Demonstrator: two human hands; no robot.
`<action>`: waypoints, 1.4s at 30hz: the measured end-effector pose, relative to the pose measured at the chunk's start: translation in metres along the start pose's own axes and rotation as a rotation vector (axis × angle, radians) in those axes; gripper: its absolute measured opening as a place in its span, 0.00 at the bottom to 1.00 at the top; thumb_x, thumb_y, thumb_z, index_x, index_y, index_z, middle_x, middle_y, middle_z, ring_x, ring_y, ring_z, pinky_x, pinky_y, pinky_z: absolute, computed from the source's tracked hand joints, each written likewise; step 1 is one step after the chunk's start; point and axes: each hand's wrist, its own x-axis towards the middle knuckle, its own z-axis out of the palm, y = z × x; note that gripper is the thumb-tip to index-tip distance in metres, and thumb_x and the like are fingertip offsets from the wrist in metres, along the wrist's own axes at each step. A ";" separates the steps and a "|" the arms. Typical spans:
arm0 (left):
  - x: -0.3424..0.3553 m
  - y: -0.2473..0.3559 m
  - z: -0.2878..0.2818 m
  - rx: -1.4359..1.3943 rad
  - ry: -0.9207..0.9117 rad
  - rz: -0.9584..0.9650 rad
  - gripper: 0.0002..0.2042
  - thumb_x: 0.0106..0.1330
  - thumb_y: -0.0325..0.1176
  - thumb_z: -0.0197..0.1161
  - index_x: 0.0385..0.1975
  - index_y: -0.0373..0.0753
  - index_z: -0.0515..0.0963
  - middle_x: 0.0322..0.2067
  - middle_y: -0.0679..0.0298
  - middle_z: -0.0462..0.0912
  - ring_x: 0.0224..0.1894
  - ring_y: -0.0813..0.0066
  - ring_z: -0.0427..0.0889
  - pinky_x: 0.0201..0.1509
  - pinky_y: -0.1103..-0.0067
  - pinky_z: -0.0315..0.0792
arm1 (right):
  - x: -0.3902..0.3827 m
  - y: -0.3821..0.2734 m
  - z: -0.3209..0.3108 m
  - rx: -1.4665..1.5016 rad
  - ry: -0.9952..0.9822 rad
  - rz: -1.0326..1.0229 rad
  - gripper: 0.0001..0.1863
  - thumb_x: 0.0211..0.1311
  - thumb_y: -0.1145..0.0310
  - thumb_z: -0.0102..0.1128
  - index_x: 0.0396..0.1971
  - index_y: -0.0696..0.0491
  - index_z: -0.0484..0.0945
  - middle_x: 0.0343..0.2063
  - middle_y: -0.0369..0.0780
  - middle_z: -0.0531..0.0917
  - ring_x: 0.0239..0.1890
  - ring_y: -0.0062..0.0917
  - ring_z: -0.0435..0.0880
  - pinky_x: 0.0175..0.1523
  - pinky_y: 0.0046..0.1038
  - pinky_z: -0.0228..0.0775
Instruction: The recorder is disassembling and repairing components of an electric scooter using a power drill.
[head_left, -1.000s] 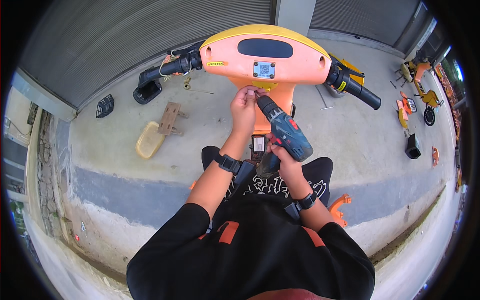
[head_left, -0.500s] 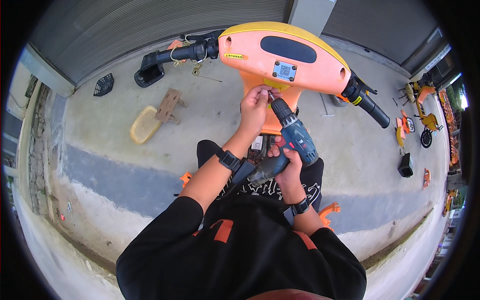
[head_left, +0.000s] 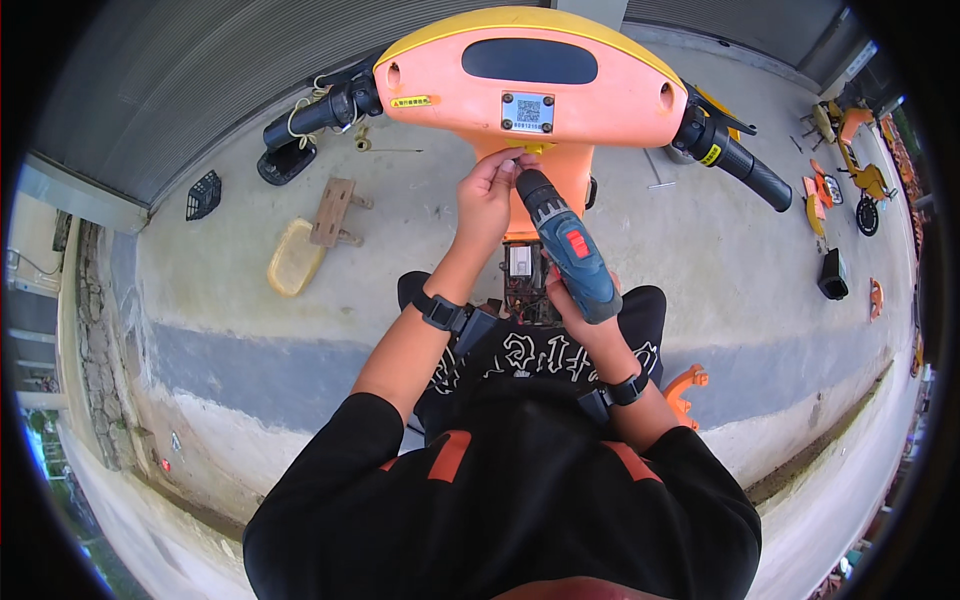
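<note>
My left hand (head_left: 486, 198) is raised to a small yellow piece (head_left: 532, 147) under the pink and yellow scooter handlebar cover (head_left: 450, 80), its fingers pinched at the drill's tip on something too small to make out. My right hand (head_left: 578, 312) grips a blue and black cordless drill (head_left: 575, 255), mostly hidden beneath the drill body, which points up toward my left fingertips. The pink front column (head_left: 565, 180) stands behind them, with an open compartment (head_left: 520, 285) of dark parts and a silver piece below it.
Black grips (head_left: 750, 180) stick out either side. On the concrete lie a wooden stool (head_left: 332, 210), cream pad (head_left: 297, 255), black basket (head_left: 203, 195), black bin (head_left: 832, 275) and orange parts (head_left: 685, 385). A yellow scooter (head_left: 865, 175) stands at far right, before rolled shutters (head_left: 230, 80).
The drill has turned so its top faces me and covers more of my right hand. My left pinch stays under the cover. The whole view has shifted, putting the scooter higher in frame.
</note>
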 end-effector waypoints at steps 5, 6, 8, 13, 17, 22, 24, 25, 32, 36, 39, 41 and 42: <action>-0.003 0.001 0.001 0.009 0.033 0.040 0.14 0.73 0.31 0.48 0.51 0.28 0.72 0.43 0.53 0.81 0.47 0.65 0.82 0.51 0.75 0.77 | -0.001 -0.006 -0.001 -0.059 -0.011 0.011 0.33 0.48 0.75 0.62 0.58 0.57 0.67 0.31 0.40 0.83 0.30 0.26 0.84 0.41 0.27 0.75; -0.003 0.001 0.001 0.025 0.027 0.020 0.14 0.73 0.31 0.48 0.51 0.28 0.72 0.43 0.53 0.81 0.47 0.64 0.82 0.51 0.75 0.77 | -0.003 -0.007 -0.003 -0.029 -0.079 0.138 0.34 0.48 0.75 0.62 0.60 0.56 0.66 0.32 0.41 0.83 0.30 0.27 0.85 0.41 0.27 0.75; -0.002 0.001 0.000 0.045 0.018 -0.010 0.14 0.73 0.31 0.48 0.51 0.28 0.71 0.43 0.53 0.81 0.46 0.63 0.82 0.51 0.74 0.77 | -0.002 0.001 -0.002 -0.064 -0.044 0.074 0.35 0.47 0.75 0.62 0.60 0.57 0.65 0.32 0.42 0.83 0.30 0.29 0.85 0.41 0.27 0.75; 0.003 0.002 0.010 -0.265 0.034 -0.177 0.12 0.73 0.30 0.46 0.48 0.29 0.71 0.41 0.50 0.80 0.44 0.60 0.82 0.50 0.71 0.78 | -0.002 0.013 0.004 -0.076 0.100 -0.180 0.42 0.42 0.75 0.66 0.63 0.63 0.61 0.33 0.48 0.83 0.33 0.37 0.85 0.41 0.29 0.75; 0.001 -0.001 0.015 -0.211 0.041 -0.256 0.12 0.73 0.30 0.47 0.48 0.29 0.71 0.40 0.50 0.80 0.43 0.61 0.82 0.51 0.71 0.78 | -0.012 0.029 0.009 -0.203 0.094 -0.250 0.46 0.39 0.70 0.70 0.63 0.62 0.61 0.39 0.51 0.82 0.37 0.42 0.84 0.43 0.34 0.76; 0.006 -0.010 0.015 -0.125 0.070 -0.276 0.11 0.73 0.30 0.46 0.48 0.30 0.69 0.39 0.52 0.79 0.39 0.65 0.82 0.45 0.73 0.79 | -0.011 0.041 0.011 -0.225 0.196 -0.283 0.46 0.38 0.68 0.70 0.63 0.61 0.62 0.39 0.50 0.82 0.40 0.42 0.83 0.43 0.34 0.76; 0.008 -0.011 0.019 -0.143 0.058 -0.247 0.11 0.73 0.30 0.47 0.49 0.31 0.69 0.39 0.52 0.79 0.39 0.64 0.82 0.46 0.72 0.78 | -0.014 0.046 0.006 -0.257 0.136 -0.282 0.46 0.38 0.68 0.70 0.63 0.58 0.62 0.38 0.48 0.82 0.38 0.41 0.83 0.41 0.34 0.76; 0.006 -0.006 0.027 -0.123 0.094 -0.240 0.10 0.73 0.30 0.47 0.48 0.32 0.68 0.39 0.51 0.78 0.40 0.65 0.81 0.46 0.73 0.78 | -0.015 0.046 0.008 -0.261 0.165 -0.264 0.46 0.38 0.67 0.70 0.64 0.55 0.62 0.36 0.46 0.82 0.36 0.40 0.83 0.40 0.34 0.75; 0.018 -0.006 0.015 -0.467 -0.008 -0.472 0.12 0.71 0.33 0.48 0.43 0.30 0.71 0.39 0.56 0.79 0.42 0.70 0.79 0.49 0.73 0.77 | -0.011 0.046 0.001 -0.243 0.264 -0.382 0.42 0.40 0.68 0.69 0.62 0.57 0.65 0.37 0.47 0.83 0.35 0.39 0.84 0.39 0.33 0.75; 0.030 -0.002 0.006 -0.700 -0.125 -0.505 0.11 0.69 0.33 0.51 0.42 0.32 0.72 0.38 0.60 0.79 0.41 0.73 0.78 0.50 0.74 0.76 | -0.004 0.044 0.005 -0.273 0.231 -0.365 0.44 0.39 0.67 0.70 0.63 0.53 0.64 0.42 0.41 0.82 0.41 0.35 0.83 0.44 0.33 0.76; 0.030 0.003 0.009 -0.696 -0.073 -0.491 0.10 0.69 0.33 0.51 0.42 0.32 0.72 0.38 0.61 0.79 0.42 0.73 0.79 0.50 0.74 0.76 | 0.001 0.045 0.012 -0.270 0.272 -0.385 0.45 0.38 0.68 0.70 0.63 0.54 0.64 0.41 0.41 0.82 0.39 0.34 0.83 0.42 0.32 0.76; 0.031 0.004 0.008 -0.682 -0.086 -0.474 0.10 0.69 0.32 0.51 0.42 0.32 0.72 0.38 0.61 0.79 0.43 0.72 0.79 0.50 0.74 0.76 | 0.000 0.045 0.013 -0.260 0.291 -0.387 0.45 0.38 0.68 0.70 0.64 0.54 0.63 0.39 0.41 0.82 0.37 0.33 0.83 0.40 0.32 0.76; 0.027 0.007 0.011 -0.645 -0.011 -0.495 0.10 0.70 0.32 0.51 0.43 0.32 0.72 0.39 0.61 0.79 0.44 0.71 0.78 0.50 0.73 0.76 | 0.000 0.047 0.014 -0.264 0.288 -0.391 0.45 0.38 0.68 0.70 0.64 0.54 0.63 0.39 0.41 0.82 0.37 0.33 0.83 0.40 0.32 0.76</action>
